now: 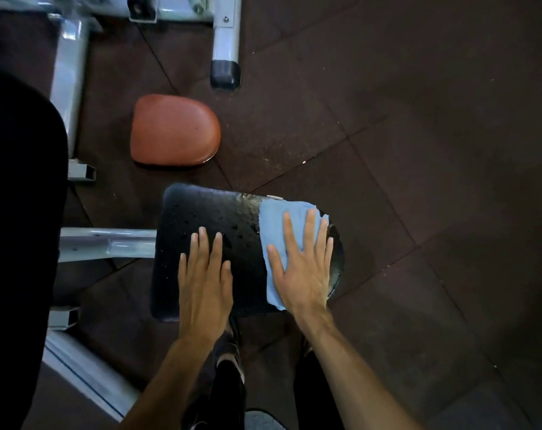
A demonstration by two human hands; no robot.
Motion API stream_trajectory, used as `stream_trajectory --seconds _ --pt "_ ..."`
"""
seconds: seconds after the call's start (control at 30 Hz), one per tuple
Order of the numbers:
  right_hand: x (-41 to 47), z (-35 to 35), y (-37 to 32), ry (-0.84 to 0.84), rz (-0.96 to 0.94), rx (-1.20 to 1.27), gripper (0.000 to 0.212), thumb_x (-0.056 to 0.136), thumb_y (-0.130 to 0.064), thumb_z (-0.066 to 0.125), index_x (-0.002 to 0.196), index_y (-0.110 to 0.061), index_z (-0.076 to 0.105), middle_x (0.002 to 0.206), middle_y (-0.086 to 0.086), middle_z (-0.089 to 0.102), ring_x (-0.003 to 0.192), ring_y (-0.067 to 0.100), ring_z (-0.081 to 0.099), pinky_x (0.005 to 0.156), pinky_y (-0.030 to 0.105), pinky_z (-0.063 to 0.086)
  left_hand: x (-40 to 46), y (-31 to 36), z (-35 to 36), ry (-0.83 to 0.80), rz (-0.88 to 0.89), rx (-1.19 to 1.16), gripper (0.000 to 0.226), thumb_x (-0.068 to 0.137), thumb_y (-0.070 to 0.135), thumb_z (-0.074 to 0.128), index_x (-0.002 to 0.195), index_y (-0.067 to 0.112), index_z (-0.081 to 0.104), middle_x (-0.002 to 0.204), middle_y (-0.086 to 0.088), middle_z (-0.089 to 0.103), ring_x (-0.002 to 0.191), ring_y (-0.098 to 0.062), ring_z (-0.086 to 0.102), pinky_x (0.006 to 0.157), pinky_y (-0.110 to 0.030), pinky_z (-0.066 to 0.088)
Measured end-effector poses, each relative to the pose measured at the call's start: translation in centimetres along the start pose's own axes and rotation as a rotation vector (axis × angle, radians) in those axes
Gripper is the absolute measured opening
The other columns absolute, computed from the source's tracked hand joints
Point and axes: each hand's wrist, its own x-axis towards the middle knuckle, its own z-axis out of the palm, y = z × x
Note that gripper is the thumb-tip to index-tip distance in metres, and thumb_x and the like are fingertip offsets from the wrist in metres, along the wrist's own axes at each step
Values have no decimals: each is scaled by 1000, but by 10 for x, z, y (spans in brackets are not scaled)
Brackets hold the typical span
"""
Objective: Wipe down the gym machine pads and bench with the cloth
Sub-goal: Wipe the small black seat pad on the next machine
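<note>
A black seat pad [201,212] of the gym machine lies in the middle of the view, with water drops on its surface. A light blue cloth [274,221] is spread over the pad's right end. My right hand [303,268] presses flat on the cloth, fingers spread. My left hand [204,274] rests flat on the bare pad just left of the cloth, holding nothing. A second, reddish-brown pad [175,130] sits farther away to the upper left, untouched.
Grey metal frame tubes [108,242] run left from the black pad, and another leg with a black cap [225,72] stands at the top. A large dark pad [21,181] fills the left edge. Dark rubber floor tiles [418,150] spread to the right.
</note>
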Motion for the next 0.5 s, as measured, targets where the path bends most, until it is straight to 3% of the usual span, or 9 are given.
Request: stream_trajectory --seconds 0.17,0.27,0.37,0.43,0.5 --pt "-8 -5 23 -33 59 -86 63 98 -57 30 154 -37 9 164 2 -7 151 29 -5 119 56 8 4 -6 0 6 5 -53 51 102 30 26 150 14 30 161 -9 19 150 -20 11 122 -47 13" --pt "29 2 -15 29 176 -6 62 99 -55 27 154 -34 10 165 5 -1 150 36 -2 118 59 9 5 -15 -6 47 -11 -79 50 103 29 27 150 14 30 161 -7 19 151 -18 10 122 -45 12" --pt "31 16 -56 -6 9 -31 60 99 -53 25 155 -32 11 164 8 1 149 39 -2 119 58 8 9 -26 -8 85 -43 -76 50 103 29 27 150 13 31 161 -8 20 151 -18 9 122 -46 13" --pt "2 22 -53 -83 -143 -63 61 100 -53 25 155 -33 4 164 6 -5 150 35 -8 120 56 8 8 -30 -6 88 -62 -70 50 103 29 28 150 12 31 161 -9 20 151 -18 10 122 -47 14" --pt "-25 20 -27 -124 -177 -94 62 100 -55 26 154 -37 3 165 2 -6 150 31 -10 119 57 12 6 -30 -1 84 -56 -75 50 103 28 28 150 12 32 161 -9 21 150 -19 12 121 -47 14"
